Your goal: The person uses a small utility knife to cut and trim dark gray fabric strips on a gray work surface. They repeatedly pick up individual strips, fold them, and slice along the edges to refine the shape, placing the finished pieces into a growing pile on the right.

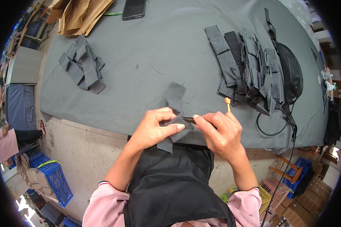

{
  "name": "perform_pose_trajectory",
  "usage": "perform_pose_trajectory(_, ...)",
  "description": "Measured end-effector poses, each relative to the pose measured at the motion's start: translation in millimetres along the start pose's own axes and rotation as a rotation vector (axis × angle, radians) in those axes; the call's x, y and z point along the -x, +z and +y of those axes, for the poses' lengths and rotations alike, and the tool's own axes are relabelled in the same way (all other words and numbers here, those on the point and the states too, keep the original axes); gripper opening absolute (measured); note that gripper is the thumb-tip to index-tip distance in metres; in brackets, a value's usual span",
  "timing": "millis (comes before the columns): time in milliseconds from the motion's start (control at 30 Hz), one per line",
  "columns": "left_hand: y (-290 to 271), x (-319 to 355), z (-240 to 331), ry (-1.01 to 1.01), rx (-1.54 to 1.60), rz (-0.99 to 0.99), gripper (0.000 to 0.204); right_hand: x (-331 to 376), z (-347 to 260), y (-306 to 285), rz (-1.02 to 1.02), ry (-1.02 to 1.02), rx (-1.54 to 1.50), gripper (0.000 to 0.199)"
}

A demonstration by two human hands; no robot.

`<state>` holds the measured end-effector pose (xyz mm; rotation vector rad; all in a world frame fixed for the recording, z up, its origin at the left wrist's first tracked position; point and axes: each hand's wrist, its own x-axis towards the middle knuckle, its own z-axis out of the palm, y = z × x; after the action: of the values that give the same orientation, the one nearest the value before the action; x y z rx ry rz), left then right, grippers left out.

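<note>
Grey textured cloth covers the worktop (140, 49), which stands on a pale concrete floor (87, 151) with storage around it. Blue crates (58, 181) stand on the floor at the left; a pink crate (276, 191) and a yellow crate (264, 196) stand at the lower right. Another person, partly visible in a pink garment (5, 145), is at the far left.

At the near edge of the worktop, in front of a black apron (170, 181), the left hand (157, 126) is clamped on a grey fabric strip (175, 96), thumb on top. One end of the strip extends up over the cloth; another hangs toward the apron. The right hand (221, 132) is closed around a slim dark tool (188, 120), its tip at the strip beside the left thumb. An orange knotted cord (227, 101) projects above the right hand.

Left on the worktop: a small pile of grey strips (83, 64), near brown paper (79, 17). Top: a dark phone (134, 9). Right: a larger stack of grey strips (248, 64), beside a black mesh pouch (290, 72) and a black cable (272, 134).
</note>
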<state>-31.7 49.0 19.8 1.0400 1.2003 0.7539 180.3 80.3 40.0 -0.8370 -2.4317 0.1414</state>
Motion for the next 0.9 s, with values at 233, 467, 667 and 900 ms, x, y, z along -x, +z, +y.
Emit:
perform_pose_trajectory(233, -9.0, -2.3, 0.7, -0.014, 0.047, -0.101, 0.021, -5.0, 6.0, 3.7, -0.061, 0.215, -0.423, 0.027)
perform_pose_trajectory(467, -1.8, -3.8, -2.2, -0.031, 0.083, -0.147, 0.021, 13.1, -6.0, 20.1, 0.024, 0.957, -1.504, 0.021)
perform_pose_trajectory(667, 0.2, -4.1, 0.1, -0.053, 0.077, -0.124, 0.016, 22.9, -9.7, 6.4, 0.014, 0.486, -0.492, 0.030)
perform_pose_trajectory(900, 1.1, -4.4, -4.5, -0.015, 0.039, -0.131, 0.021, 16.0, -1.4, -2.6, 0.000, 0.227, -0.252, 0.036)
